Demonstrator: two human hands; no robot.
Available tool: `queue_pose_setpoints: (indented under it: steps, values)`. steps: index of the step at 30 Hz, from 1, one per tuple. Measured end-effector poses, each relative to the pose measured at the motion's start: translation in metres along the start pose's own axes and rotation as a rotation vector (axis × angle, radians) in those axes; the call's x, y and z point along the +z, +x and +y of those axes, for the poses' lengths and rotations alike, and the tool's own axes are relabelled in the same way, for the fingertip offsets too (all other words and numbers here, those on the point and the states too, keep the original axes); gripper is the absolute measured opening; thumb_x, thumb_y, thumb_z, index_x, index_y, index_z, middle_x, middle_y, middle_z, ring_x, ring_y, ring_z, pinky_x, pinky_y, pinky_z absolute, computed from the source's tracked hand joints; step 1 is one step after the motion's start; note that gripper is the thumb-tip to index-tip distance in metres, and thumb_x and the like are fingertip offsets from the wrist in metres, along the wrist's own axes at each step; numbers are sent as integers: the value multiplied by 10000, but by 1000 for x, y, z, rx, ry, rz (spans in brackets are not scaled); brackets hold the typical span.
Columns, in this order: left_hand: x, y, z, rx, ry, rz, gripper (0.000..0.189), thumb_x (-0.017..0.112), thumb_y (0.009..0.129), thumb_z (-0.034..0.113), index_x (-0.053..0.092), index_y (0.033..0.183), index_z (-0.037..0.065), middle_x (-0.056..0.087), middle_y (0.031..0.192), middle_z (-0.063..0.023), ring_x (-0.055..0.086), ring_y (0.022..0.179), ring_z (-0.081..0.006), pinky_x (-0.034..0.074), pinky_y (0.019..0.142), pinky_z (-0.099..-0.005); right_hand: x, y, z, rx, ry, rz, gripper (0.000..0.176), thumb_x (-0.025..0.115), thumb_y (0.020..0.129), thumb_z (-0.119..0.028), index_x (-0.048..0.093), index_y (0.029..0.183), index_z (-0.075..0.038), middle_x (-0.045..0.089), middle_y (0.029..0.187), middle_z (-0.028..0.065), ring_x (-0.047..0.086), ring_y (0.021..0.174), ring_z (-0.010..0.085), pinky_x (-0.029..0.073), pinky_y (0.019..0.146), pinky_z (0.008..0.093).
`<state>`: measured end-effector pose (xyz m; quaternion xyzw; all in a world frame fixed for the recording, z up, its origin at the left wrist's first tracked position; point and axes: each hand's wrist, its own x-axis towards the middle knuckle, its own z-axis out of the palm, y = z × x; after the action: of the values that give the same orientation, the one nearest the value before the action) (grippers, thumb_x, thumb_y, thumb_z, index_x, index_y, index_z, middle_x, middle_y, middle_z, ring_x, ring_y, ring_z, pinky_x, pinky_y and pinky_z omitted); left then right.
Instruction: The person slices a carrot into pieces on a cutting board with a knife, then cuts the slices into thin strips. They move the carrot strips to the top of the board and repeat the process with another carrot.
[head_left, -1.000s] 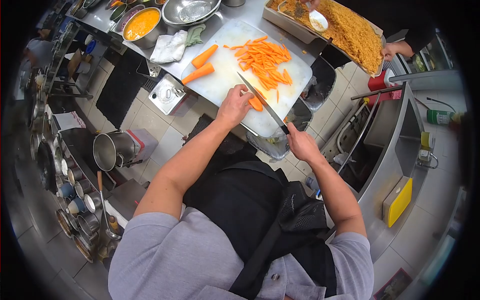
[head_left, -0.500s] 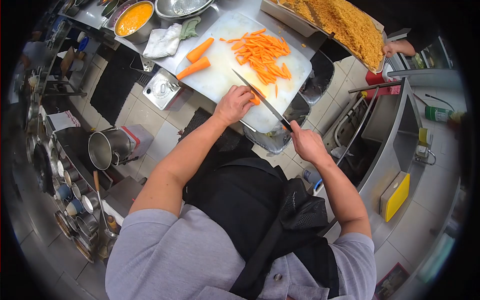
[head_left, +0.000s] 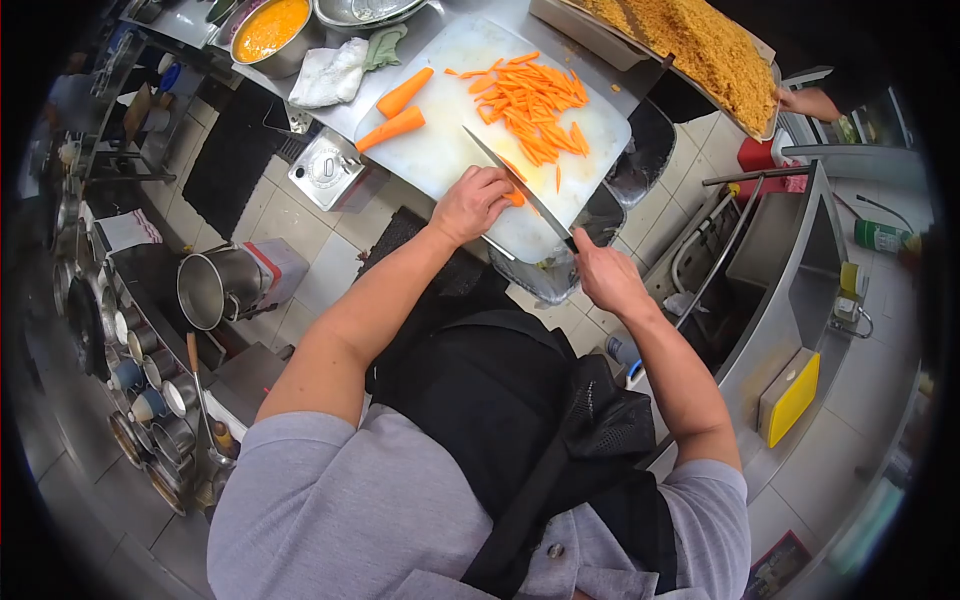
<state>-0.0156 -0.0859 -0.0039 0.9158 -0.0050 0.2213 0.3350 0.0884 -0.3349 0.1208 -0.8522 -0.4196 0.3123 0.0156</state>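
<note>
On the white cutting board (head_left: pixel 455 95), my left hand (head_left: pixel 470 205) has its fingers curled down on a piece of carrot (head_left: pixel 515 197) near the front edge. My right hand (head_left: pixel 606 272) grips the dark handle of a long kitchen knife (head_left: pixel 520 184). Its blade lies across the carrot, right beside my left fingertips, with the tip pointing away to the left. Beyond the blade is a pile of carrot sticks (head_left: pixel 535 105). Two larger peeled carrot pieces (head_left: pixel 392 129) rest at the board's left side. My left fingers hide part of the carrot.
A pot of orange liquid (head_left: pixel 271 32), a white cloth (head_left: pixel 330 75) and a green cloth (head_left: pixel 383 47) stand left of the board. At upper right, another person's hand (head_left: pixel 810 103) touches a tray of orange-brown crumbs (head_left: pixel 720 65). Lined bins (head_left: pixel 560 270) sit below the board's right edge.
My right hand has shifted slightly left and down, bringing the knife handle nearer the board. My left hand stays in place on the carrot.
</note>
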Motion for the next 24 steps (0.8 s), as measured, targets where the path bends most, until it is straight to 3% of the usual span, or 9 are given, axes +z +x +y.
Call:
queue_pose_setpoints:
  steps: [5, 7, 14, 17, 24]
  values:
    - [0, 0, 2, -32, -21, 11, 237, 811, 804, 90, 710, 1018, 85, 669, 1139, -85, 629, 1016, -300, 538, 898, -386, 8, -10, 5, 33, 19, -66, 194, 469, 976, -81, 424, 1158, -35, 693, 823, 296, 679, 814, 505, 503, 726, 618]
    - [-3, 2, 2, 3, -20, 10, 239, 813, 804, 92, 712, 1021, 86, 672, 1130, -82, 631, 1011, -297, 539, 900, -386, 28, 7, 10, 23, 6, 6, 185, 492, 990, -106, 422, 1147, -39, 689, 808, 285, 676, 808, 505, 500, 717, 617]
    - [2, -2, -3, -28, -5, 22, 246, 809, 801, 84, 717, 1028, 95, 677, 1106, -69, 636, 1001, -289, 542, 894, -380, -2, -11, -1, 39, -10, -65, 178, 507, 988, -109, 422, 1124, -33, 680, 795, 294, 673, 816, 508, 490, 729, 624]
    - [-1, 0, 0, -18, -33, 23, 241, 808, 796, 78, 721, 1020, 91, 680, 1124, -68, 641, 1005, -285, 548, 889, -374, 31, 0, 3, 49, 42, -26, 178, 506, 984, -113, 423, 1119, -31, 680, 807, 305, 669, 819, 515, 488, 733, 626]
    - [-1, -1, -7, -3, -71, 79, 171, 789, 800, 33, 728, 957, 63, 696, 1075, -82, 671, 992, -290, 567, 875, -382, 18, 21, -2, 12, 40, 24, 181, 515, 990, -129, 419, 1106, -28, 684, 823, 297, 669, 834, 515, 492, 738, 626]
